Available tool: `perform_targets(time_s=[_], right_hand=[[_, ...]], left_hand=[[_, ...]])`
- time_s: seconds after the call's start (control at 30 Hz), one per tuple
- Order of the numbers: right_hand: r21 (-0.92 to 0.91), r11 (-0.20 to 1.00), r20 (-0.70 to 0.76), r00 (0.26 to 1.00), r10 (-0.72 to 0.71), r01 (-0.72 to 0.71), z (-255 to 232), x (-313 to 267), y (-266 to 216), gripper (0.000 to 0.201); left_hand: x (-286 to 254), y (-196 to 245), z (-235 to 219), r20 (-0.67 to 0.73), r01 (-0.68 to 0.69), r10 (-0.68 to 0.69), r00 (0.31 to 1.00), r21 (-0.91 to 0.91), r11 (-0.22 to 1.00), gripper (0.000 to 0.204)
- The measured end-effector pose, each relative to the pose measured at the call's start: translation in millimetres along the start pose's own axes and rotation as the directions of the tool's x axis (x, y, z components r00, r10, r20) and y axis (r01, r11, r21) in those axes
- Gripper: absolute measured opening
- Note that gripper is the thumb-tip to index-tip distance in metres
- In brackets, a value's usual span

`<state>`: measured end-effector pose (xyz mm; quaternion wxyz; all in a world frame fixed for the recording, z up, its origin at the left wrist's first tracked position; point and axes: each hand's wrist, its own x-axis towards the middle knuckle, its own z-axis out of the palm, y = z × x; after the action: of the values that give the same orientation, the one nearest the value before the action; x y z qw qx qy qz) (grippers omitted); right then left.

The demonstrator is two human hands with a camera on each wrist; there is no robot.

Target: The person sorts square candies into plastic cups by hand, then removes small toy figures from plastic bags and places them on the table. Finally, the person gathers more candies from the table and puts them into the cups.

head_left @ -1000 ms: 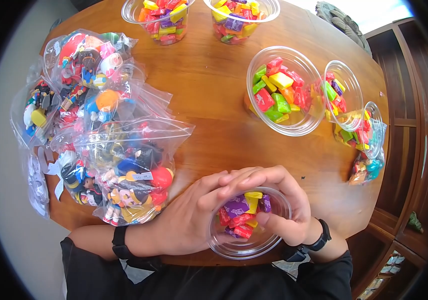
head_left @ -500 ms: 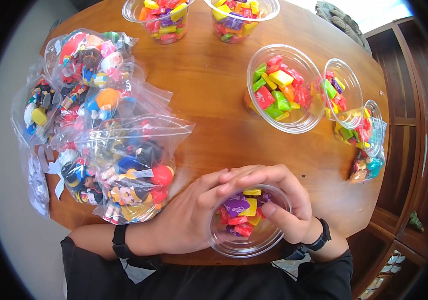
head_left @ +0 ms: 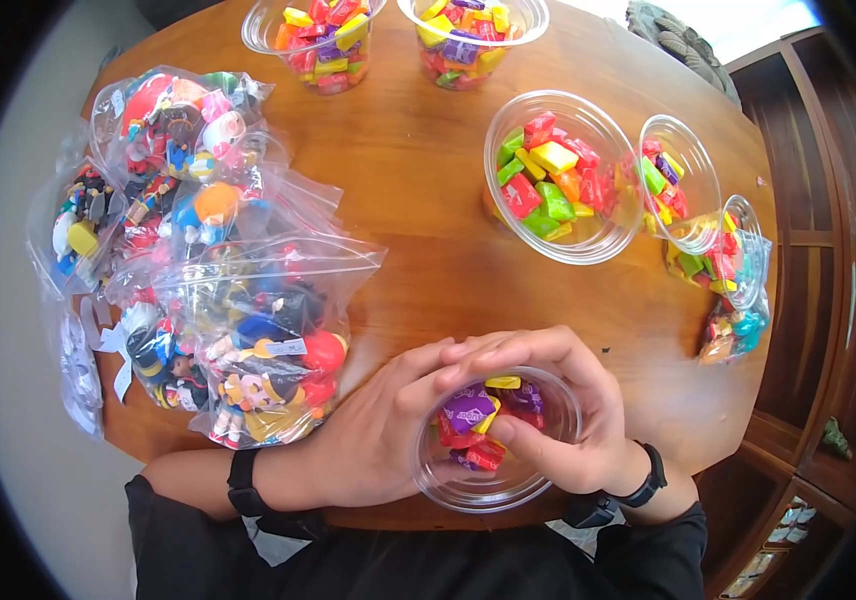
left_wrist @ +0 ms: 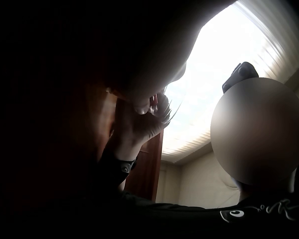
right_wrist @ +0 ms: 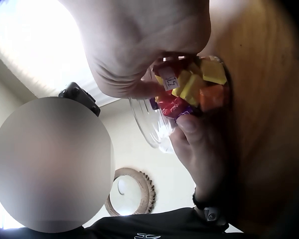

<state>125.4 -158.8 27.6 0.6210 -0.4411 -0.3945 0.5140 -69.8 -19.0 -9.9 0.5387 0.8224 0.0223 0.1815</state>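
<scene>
A clear plastic cup (head_left: 498,493) of wrapped candies (head_left: 469,408) stands near the person, its mouth tilted toward the head view. The left hand (head_left: 373,430) curls round its left side. The right hand (head_left: 578,405) arches over the far rim, its thumb inside the cup against the candies. Beyond the rim the fingers of both hands meet. In the right wrist view, red, yellow, orange and purple candies (right_wrist: 191,90) show through the cup wall, with the left hand (right_wrist: 199,149) against it. The left wrist view is dark; a hand (left_wrist: 137,124) shows there beside the cup's edge.
Zip bags of small figures (head_left: 248,300) cover the table's left side. Two candy cups stand at the far edge, one of them a full cup (head_left: 463,55). More cups, including a large one (head_left: 563,180), stand at the right, beside a small bag (head_left: 733,332).
The right thumb has moved left and deeper among the candies, and the purple and yellow pieces have shifted. Both hands stay round the cup. The head view has shifted slightly.
</scene>
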Motion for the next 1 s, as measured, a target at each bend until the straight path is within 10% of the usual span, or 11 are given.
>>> perform_targets(time_s=[1.0], right_hand=[[0.104, 0.988, -0.173, 0.976, 0.135, -0.118, 11.6, -1.8, -16.4, 0.028]], left_hand=[[5.2, 3.9, -5.9, 0.008, -0.1, 0.1, 0.995, 0.106, 0.989, 0.097]])
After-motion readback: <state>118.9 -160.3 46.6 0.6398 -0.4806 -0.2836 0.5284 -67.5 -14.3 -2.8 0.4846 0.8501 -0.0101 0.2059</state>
